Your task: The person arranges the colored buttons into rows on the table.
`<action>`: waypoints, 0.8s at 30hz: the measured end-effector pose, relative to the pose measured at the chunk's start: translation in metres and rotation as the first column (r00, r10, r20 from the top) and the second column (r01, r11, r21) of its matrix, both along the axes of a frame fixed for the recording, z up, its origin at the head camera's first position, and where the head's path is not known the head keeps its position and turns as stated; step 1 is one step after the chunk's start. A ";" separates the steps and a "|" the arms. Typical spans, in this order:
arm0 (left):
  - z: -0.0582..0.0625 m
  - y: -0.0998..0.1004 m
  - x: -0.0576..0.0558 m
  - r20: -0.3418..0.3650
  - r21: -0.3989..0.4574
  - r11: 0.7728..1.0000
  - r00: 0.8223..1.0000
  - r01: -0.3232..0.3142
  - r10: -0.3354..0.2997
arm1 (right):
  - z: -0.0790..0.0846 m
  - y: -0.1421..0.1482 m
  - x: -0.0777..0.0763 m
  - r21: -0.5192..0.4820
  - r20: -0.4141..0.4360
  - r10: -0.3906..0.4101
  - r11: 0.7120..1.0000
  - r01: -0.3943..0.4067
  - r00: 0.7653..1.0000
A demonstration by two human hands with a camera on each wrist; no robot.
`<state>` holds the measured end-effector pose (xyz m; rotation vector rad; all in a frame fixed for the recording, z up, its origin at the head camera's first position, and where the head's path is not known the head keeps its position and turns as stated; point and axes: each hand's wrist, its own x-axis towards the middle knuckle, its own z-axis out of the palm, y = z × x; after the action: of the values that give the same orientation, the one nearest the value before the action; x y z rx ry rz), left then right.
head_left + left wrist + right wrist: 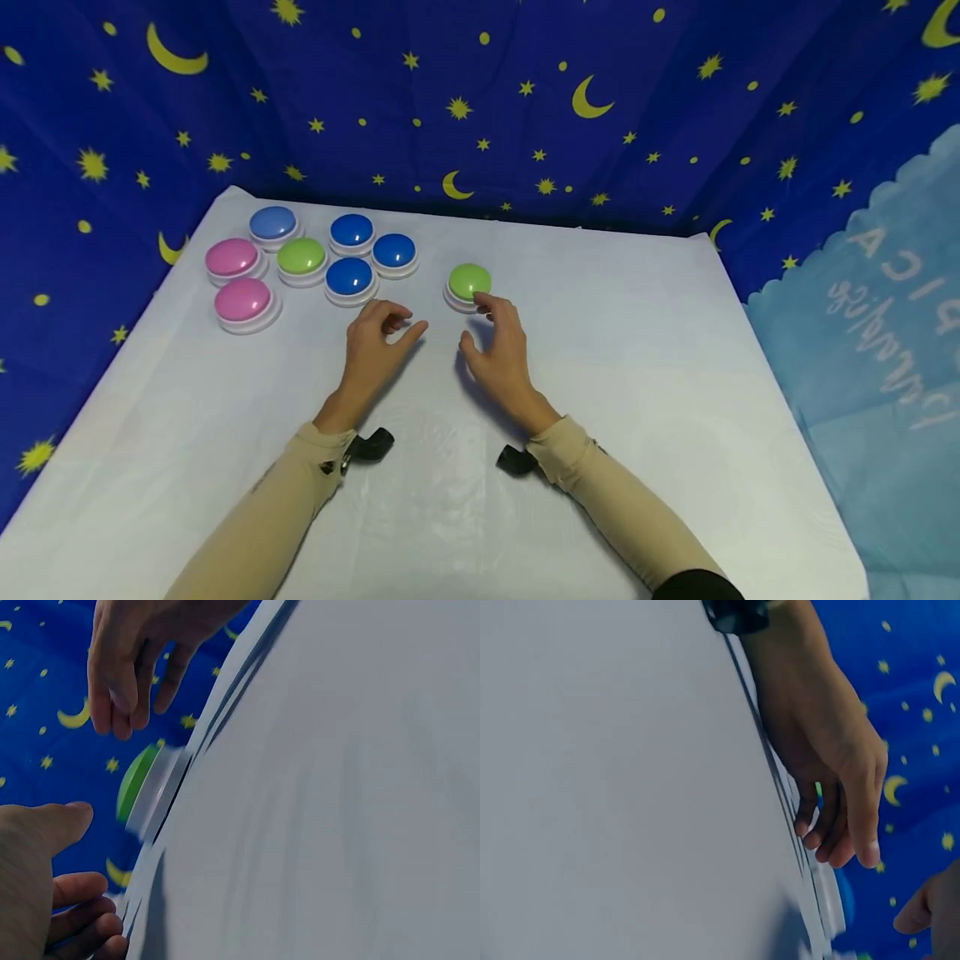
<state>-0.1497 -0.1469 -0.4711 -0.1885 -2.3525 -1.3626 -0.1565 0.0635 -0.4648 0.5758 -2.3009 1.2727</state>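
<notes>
A domed green push button (468, 280) on a white round base stands apart from the others, in the middle of the table. My right hand (498, 350) is just in front of it, fingers loosely bent, fingertips overlapping its near edge. In the left wrist view a small gap shows between those fingers and the green button (136, 780). My left hand (375, 348) hovers to the left, thumb spread from the fingers and holding nothing. Nearest to it is a blue push button (349, 277). From the right wrist view, the left hand (821, 735) hangs fingers down.
Several more buttons group at the back left: pink ones (242, 300), another green one (302, 257), a pale blue one (273, 222) and dark blue ones (352, 231). A white cloth covers the table (637, 375). Behind hangs a blue star-and-moon curtain (420, 75).
</notes>
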 end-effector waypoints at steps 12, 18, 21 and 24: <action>0.001 -0.062 -0.012 -0.024 0.029 0.949 0.949 -0.315 0.315 | -0.001 -0.093 -0.024 0.131 0.188 0.093 0.984 -0.119 0.978; -0.003 -0.081 -0.023 0.047 -0.003 0.938 0.936 -0.348 0.348 | -0.006 -0.119 -0.040 0.189 0.286 0.049 0.976 -0.106 0.957; -0.002 -0.086 -0.028 0.050 -0.048 0.945 0.944 -0.323 0.325 | -0.007 -0.130 -0.048 0.197 0.264 0.053 0.975 -0.107 0.963; -0.002 -0.091 -0.031 0.039 -0.092 0.951 0.953 -0.295 0.300 | -0.008 -0.138 -0.054 0.226 0.254 0.047 0.968 -0.107 0.966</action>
<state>-0.1808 -0.2384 -0.4733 0.1756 -2.3662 -1.1358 -0.2103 -0.0743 -0.4726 0.6223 -2.6875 1.1675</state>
